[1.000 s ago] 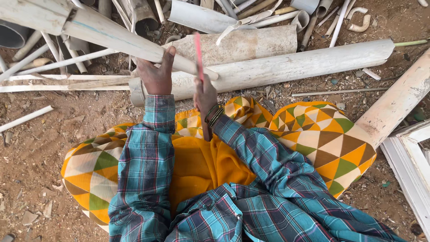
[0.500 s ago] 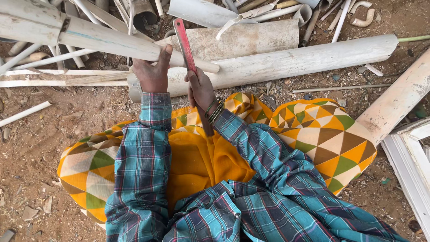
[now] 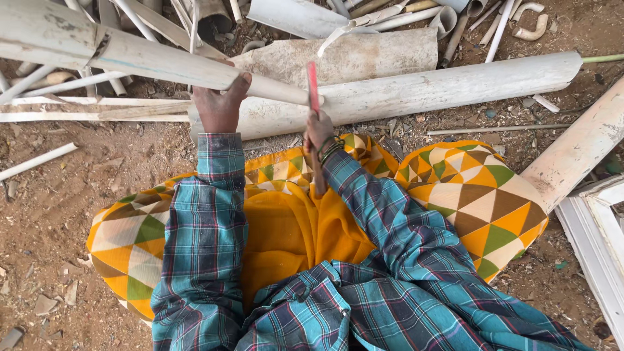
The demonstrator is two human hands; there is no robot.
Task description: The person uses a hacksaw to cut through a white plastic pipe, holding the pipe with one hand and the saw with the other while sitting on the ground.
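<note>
Fingers (image 3: 237,83) on dusty off-white pipe (image 3: 162,65), red-bladed saw (image 3: 312,88) upright.

Bare dirt ground (image 3: 78,195), daylight

Bare reddish dirt ground (image 3: 84,188) strewn with small stone chips, a heap of dirty white plastic pipes (image 3: 403,94) lying across it at the top, thin white strips (image 3: 39,161) at left, a white frame section (image 3: 601,240) at right, a curved pipe elbow (image 3: 532,26) at top right.

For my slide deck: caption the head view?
Left hand steadies a white pipe; right hand grips a red-bladed saw.
</note>
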